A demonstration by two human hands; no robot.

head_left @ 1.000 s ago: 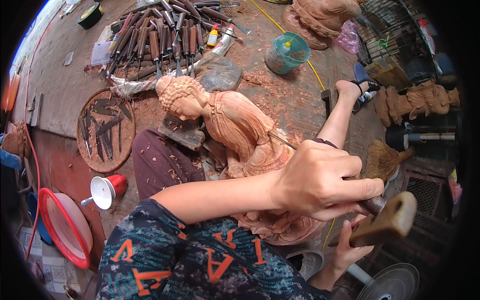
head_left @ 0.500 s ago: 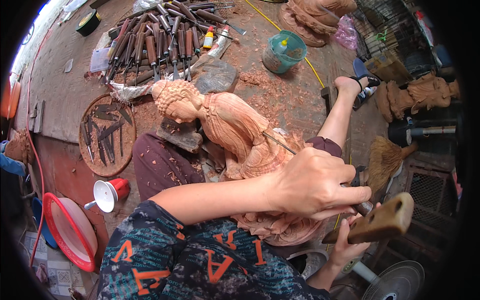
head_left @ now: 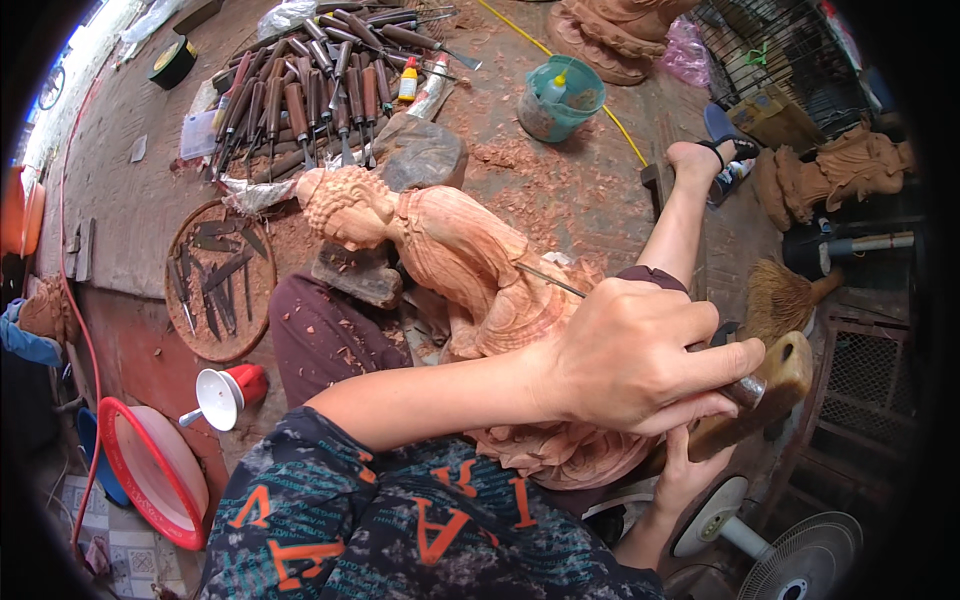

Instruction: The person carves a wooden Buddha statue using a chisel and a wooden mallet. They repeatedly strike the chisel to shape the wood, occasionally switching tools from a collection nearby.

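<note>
A carved wooden statue (head_left: 460, 240) with curled hair and draped robes lies tilted across my lap, its head to the left on a dark wood block (head_left: 358, 277). My left hand (head_left: 640, 350) is closed around a chisel (head_left: 745, 390). The thin shaft runs left to the statue's arm, where its tip meets the wood. My right hand (head_left: 690, 468), lower right and partly hidden behind my left, grips a wooden mallet (head_left: 770, 395). The mallet's face is close to the butt of the chisel handle; whether they touch I cannot tell.
Many wood-handled chisels (head_left: 300, 100) are heaped at the far left. A round tray (head_left: 205, 345) holds flat blades. Around stand a teal bucket (head_left: 540, 125), a red-rimmed basin (head_left: 185, 530), a red-and-white cup-like object (head_left: 222, 398), a broom (head_left: 775, 300) and a fan (head_left: 805, 560). Shavings litter the floor.
The mallet has moved farther from me, toward the chisel's butt end, with my right hand. My left hand keeps its grip on the chisel, whose tip stays at the statue's arm.
</note>
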